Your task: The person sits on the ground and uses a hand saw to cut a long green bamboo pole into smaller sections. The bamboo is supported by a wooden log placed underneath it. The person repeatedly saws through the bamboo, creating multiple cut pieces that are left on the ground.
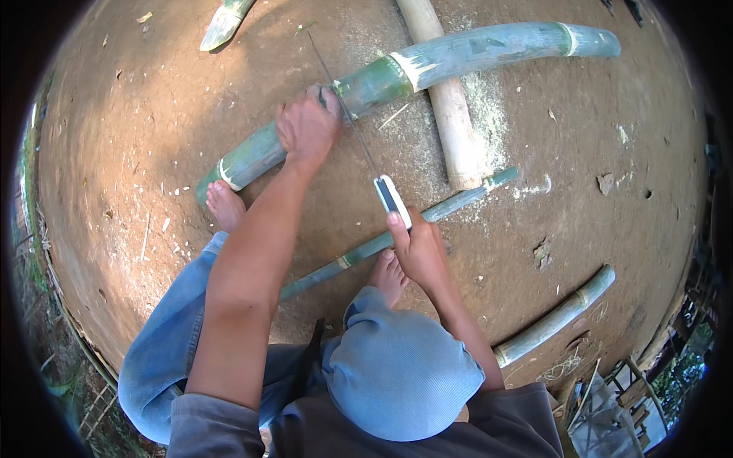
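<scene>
Head view, and straight to the thick bamboo pole (374, 88): it sweeps across the upper ground, one end near ten o'clock, the other out at two! And look at the left hand (309, 126), clamped over the pole at eleven o'clock, knuckles up, fingertips hidden by the angle, so how hard it squeezes I can't tell. Just beside that grip, on its two o'clock side, the blade (364, 149) of the saw crosses the pole; whether its teeth sit in a groove is too small to call. Follow the steel down to the white-edged handle (391, 200), at about five o'clock from the left hand, and there's the right hand (418, 246), closed firmly around it!

Wider now: the left foot (225, 204) sits at nine o'clock, toes right by the pole's lower end. A pale log (450, 114) passes beneath the pole toward one o'clock, sawdust (489, 114) spread around it. Under the right hand runs a thin bamboo stick (374, 246), slanting from eight up to two, the right foot (389, 276) near it. Out at four o'clock lies a short bamboo length (556, 317); another cut piece (227, 23) rests at eleven, by the rim.
</scene>
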The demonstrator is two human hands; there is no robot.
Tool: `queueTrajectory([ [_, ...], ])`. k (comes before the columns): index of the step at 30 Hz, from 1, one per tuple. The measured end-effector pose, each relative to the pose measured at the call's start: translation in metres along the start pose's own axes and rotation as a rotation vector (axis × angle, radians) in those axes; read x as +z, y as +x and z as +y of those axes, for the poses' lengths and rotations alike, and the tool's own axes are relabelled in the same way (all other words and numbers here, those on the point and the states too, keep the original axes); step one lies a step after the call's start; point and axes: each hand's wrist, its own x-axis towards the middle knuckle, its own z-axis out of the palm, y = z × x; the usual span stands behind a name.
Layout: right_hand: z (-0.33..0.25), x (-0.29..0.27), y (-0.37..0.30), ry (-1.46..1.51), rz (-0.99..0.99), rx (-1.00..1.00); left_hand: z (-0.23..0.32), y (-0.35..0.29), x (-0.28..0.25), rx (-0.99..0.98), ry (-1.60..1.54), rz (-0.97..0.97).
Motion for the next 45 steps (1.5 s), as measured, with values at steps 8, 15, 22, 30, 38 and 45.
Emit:
queueTrajectory([
  [8,0.013,0.000,-0.016,0.041,0.033,-0.090,0.001,0.014,-0.009,-0.039,0.042,-0.066],
  [15,-0.019,0.001,0.015,0.012,-0.010,0.043,-0.005,0.012,-0.004,-0.012,-0.015,-0.090],
  [22,-0.011,0.010,0.041,-0.052,0.037,-0.029,0.006,0.016,-0.006,-0.018,0.003,-0.124],
  [30,0.016,0.017,-0.003,0.052,0.045,-0.086,-0.004,0.017,-0.013,-0.049,-0.002,-0.157],
  [38,0.019,0.017,-0.023,0.120,0.123,-0.141,0.000,0.019,-0.018,-0.078,-0.021,-0.178],
  [45,-0.022,0.016,0.048,-0.020,0.035,-0.026,-0.004,0.030,-0.011,-0.069,0.012,-0.235],
])
